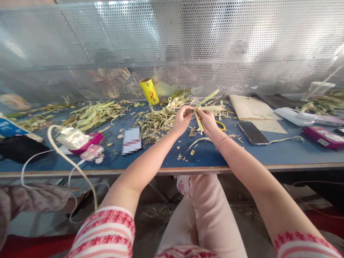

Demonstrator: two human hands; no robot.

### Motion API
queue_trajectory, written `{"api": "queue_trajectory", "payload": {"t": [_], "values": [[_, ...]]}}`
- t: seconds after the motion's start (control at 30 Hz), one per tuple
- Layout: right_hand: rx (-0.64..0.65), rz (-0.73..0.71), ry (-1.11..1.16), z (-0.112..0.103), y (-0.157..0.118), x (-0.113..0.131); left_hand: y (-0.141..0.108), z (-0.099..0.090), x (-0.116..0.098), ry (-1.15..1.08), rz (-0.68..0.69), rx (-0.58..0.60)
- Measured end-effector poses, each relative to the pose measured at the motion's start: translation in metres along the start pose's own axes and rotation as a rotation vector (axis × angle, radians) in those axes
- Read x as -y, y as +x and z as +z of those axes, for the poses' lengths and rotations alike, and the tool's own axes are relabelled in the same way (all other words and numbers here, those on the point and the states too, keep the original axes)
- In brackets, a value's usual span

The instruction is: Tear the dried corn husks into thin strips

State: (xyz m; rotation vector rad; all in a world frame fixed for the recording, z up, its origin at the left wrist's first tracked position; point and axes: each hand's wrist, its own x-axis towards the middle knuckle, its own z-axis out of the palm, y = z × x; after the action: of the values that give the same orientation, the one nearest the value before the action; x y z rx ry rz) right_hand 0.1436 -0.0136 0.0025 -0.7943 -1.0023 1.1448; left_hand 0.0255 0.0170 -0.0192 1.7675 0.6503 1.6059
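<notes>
Above the middle of the blue table (163,161), my two hands meet at a long, pale green leaf-like strip (209,97). My left hand (184,117) pinches it with thumb and fingertips. My right hand (207,121) is closed on the same strip, and one end hangs below the fingers. A heap of shredded, dry plant pieces (157,120) lies left of and behind my hands. Beside my right wrist shows a yellow loop (220,125), partly hidden, so I cannot tell what it belongs to. Small scraps (192,152) are scattered in front of my hands.
A perforated metal screen (204,43) stands behind the table. Nearby are a yellow tube (149,92), a card-like item (131,140) and a phone (253,133). More strips (92,114), a magenta device (324,137) and a white cable (80,168) lie at the sides.
</notes>
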Motion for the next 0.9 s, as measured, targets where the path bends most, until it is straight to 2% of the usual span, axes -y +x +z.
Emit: {"api": "queue_trajectory", "payload": {"t": [0.2,0.3,0.47,0.57,0.7,0.8,0.9], "values": [[0.001,0.027,-0.041,0.001,-0.003,0.005,-0.005,0.006,-0.006,-0.131,-0.069,-0.018],[0.006,0.033,-0.041,0.001,-0.003,0.005,-0.006,0.005,-0.009,-0.02,0.0,-0.038],[0.071,-0.026,0.013,0.0,0.0,-0.001,-0.007,0.0,-0.022,0.284,0.193,-0.073],[0.082,-0.034,-0.01,0.0,0.002,-0.004,-0.007,-0.001,-0.029,0.297,0.218,-0.093],[0.071,-0.037,-0.038,-0.001,0.005,-0.005,-0.005,-0.001,-0.034,0.143,0.124,-0.078],[0.066,-0.041,-0.068,-0.003,0.007,-0.006,-0.003,0.0,-0.033,-0.003,-0.019,-0.12],[0.071,-0.057,-0.098,-0.006,0.008,-0.006,0.0,0.0,-0.03,-0.144,-0.093,-0.156]]}}
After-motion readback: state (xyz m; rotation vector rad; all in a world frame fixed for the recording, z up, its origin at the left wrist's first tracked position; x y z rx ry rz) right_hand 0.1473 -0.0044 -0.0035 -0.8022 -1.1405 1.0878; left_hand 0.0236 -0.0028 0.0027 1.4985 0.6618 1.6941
